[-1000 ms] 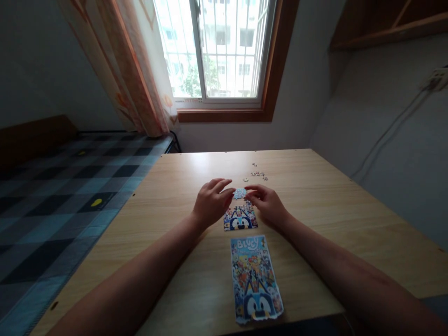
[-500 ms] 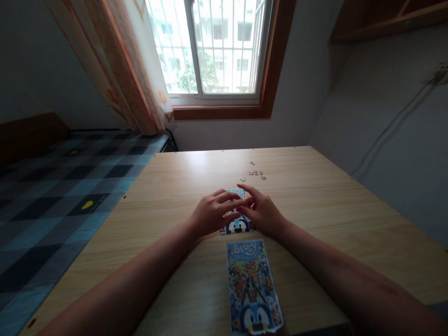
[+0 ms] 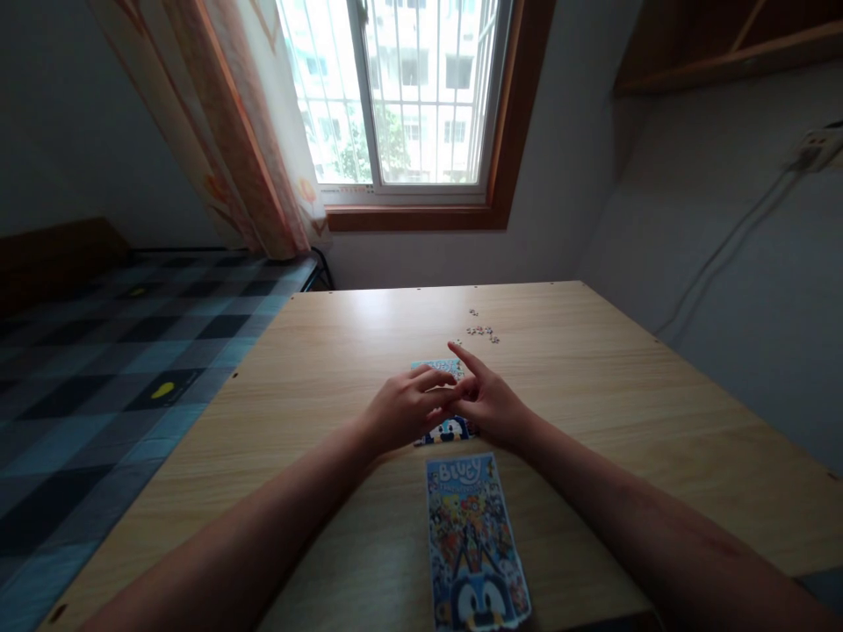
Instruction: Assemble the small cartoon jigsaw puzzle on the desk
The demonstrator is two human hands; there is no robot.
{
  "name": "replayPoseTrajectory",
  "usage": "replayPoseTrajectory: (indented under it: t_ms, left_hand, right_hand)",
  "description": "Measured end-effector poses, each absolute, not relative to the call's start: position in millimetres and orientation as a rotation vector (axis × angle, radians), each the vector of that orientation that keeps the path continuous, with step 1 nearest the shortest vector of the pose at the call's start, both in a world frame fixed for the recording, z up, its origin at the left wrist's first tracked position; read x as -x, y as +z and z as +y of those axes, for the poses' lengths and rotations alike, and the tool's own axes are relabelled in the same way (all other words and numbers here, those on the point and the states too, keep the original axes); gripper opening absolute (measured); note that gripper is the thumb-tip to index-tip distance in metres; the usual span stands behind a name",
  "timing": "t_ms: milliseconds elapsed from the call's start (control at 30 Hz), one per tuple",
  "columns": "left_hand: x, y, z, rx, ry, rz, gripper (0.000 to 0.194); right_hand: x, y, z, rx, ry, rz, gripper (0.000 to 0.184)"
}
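Observation:
A small, partly assembled jigsaw puzzle (image 3: 440, 366) with a blue cartoon dog lies on the wooden table (image 3: 593, 386). My left hand (image 3: 403, 408) rests on its left half with the fingers stretched flat over it. My right hand (image 3: 487, 402) lies on its right half, fingers spread and the forefinger raised. The fingertips of the two hands meet over the puzzle's middle, hiding most of it. A printed reference picture (image 3: 475, 542) with the same dog lies nearer to me, just below the hands.
Several loose puzzle pieces (image 3: 480, 330) are scattered beyond the hands. A bed with a checked blue cover (image 3: 118, 351) stands left of the table. Behind are a barred window (image 3: 401, 88) and a curtain (image 3: 230, 123). A wall is close on the right.
Both hands came together from either side of the puzzle's top part and now lie flat over it. The upper section they were handling now sits joined against the lower part.

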State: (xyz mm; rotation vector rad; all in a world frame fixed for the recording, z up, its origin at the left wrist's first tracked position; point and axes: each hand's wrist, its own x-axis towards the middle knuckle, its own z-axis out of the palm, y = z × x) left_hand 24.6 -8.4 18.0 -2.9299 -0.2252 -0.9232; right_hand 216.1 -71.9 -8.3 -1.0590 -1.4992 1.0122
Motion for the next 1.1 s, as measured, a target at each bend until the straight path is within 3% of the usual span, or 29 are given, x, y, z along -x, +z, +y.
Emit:
replayPoseTrajectory:
  t_ms: [133, 300, 1100]
  left_hand:
    - [-22, 19, -6, 2.928, -0.976, -0.301, 0.016]
    - [-17, 16, 1, 2.935, -1.046, -0.419, 0.018]
    - [-21, 15, -4, 2.982, -1.072, -0.39, 0.013]
  right_hand:
    - [-218, -6, -74, 1.046, 1.059, -1.464, 0.09]
    - [-222, -6, -73, 1.041, 1.049, -1.408, 0.076]
    - [-221, -9, -69, 1.085, 0.891, -1.487, 0.073]
